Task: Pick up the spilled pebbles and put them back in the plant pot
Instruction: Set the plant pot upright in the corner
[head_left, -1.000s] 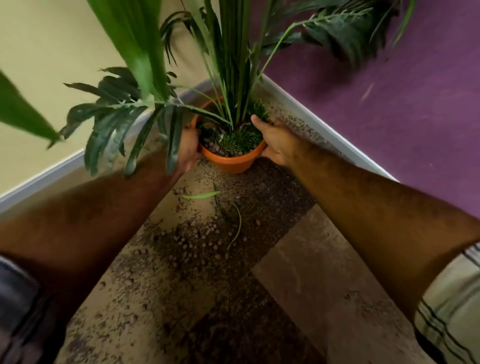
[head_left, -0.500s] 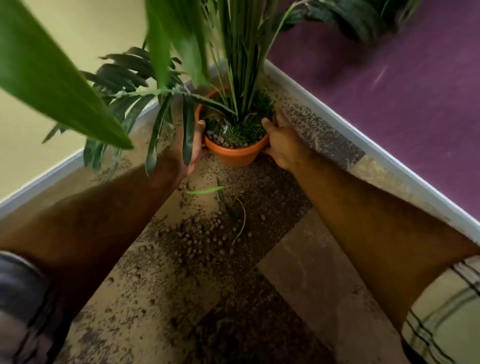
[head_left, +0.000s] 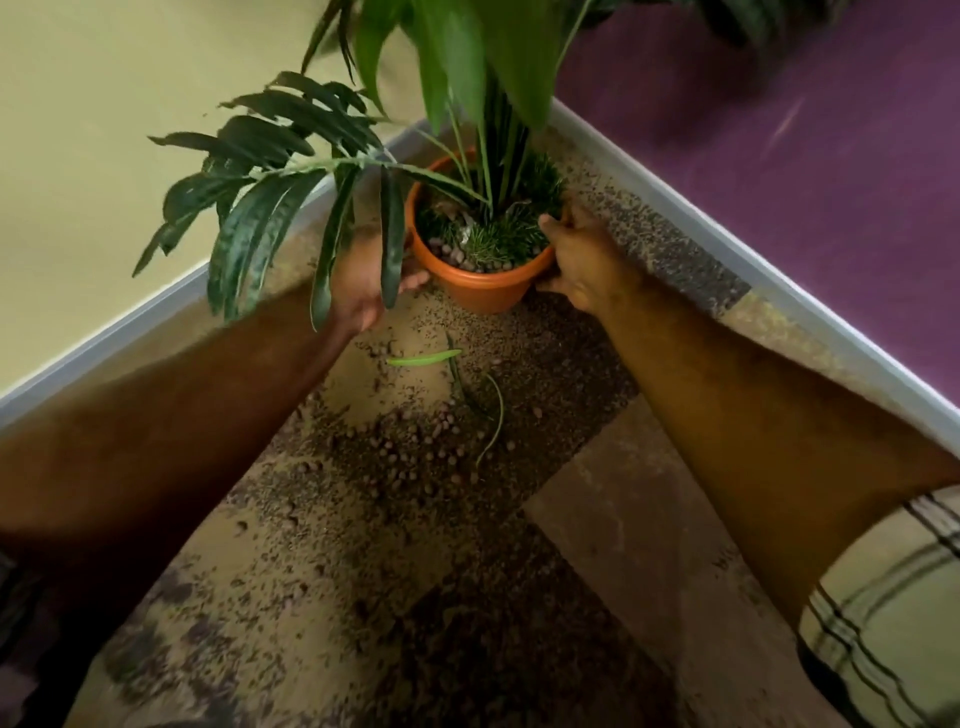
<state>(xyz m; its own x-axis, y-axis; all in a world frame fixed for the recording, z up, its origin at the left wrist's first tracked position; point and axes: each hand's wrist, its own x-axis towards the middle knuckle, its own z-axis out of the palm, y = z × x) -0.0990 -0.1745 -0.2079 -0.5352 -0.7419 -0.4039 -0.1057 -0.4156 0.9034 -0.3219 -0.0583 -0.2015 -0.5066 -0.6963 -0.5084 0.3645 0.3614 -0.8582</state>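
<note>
Right hand (head_left: 582, 260) grips plant pot (head_left: 485, 291) rim; left hand (head_left: 363, 283), half-hidden by leaves, seemingly cups side.

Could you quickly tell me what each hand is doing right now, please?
Left hand: grips the left side of the orange plant pot.
Right hand: grips the pot's right rim.

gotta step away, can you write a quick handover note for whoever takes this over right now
Left hand and right hand grip opposite sides of the orange plant pot, which stands upright in the floor corner.
Done: pot is upright, some pebbles inside it.
Left: the spilled pebbles and loose soil lie on the floor in front of the pot, beside a fallen leaf; none picked up yet.
</note>
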